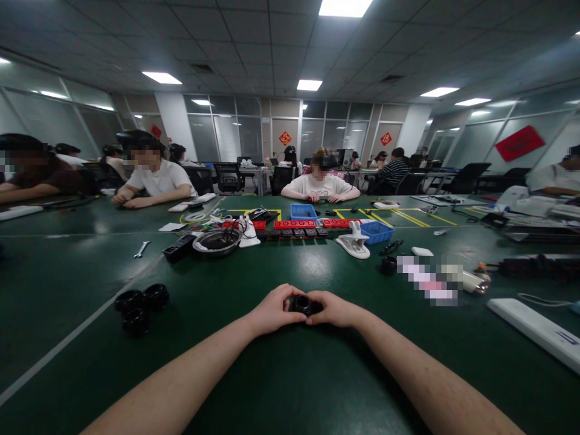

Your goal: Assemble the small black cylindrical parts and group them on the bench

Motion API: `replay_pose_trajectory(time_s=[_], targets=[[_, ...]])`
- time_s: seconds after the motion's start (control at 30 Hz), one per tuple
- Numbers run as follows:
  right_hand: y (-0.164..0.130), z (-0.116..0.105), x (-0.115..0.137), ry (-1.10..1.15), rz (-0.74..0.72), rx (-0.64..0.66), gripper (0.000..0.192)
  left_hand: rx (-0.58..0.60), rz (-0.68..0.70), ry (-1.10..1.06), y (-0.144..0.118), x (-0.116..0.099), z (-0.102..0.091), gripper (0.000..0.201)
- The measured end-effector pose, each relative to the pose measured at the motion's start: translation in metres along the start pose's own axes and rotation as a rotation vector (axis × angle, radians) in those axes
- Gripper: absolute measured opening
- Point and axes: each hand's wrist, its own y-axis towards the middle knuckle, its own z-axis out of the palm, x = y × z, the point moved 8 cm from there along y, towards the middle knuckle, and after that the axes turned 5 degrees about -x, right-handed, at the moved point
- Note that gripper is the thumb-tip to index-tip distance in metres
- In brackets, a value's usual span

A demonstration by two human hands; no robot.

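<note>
Both my hands meet at the middle of the green table [290, 386]. Between them sits a small black round part [302, 304] with a hollow centre. My left hand [272, 311] grips its left side with fingers curled over the top. My right hand [334, 309] holds its right side. A cluster of three similar black round parts [140, 305] lies on the table to my left, well apart from my hands.
A metal bowl [216, 240], a wrench [141, 248], red and black parts in a row [294, 228], two blue bins [303, 211], a white clamp-like tool [353, 243] and a white power strip [534, 329] lie around. Other people sit across and at both sides.
</note>
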Motion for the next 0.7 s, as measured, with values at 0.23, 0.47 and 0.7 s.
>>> replay_pose_trajectory(time_s=[0.23, 0.47, 0.7], targets=[[0.001, -0.001, -0.004, 0.005, 0.033, -0.025, 0.029, 0.002, -0.004, -0.009, 0.000, -0.001, 0.000, 0.042], [0.004, -0.007, -0.010, -0.227, 0.054, -0.187, 0.031, -0.155, -0.092, 0.138, -0.004, -0.003, -0.005, 0.041], [0.000, -0.009, -0.002, -0.744, 0.110, -0.526, 0.036, -0.317, -0.103, 0.227, -0.006, -0.004, -0.011, 0.035]])
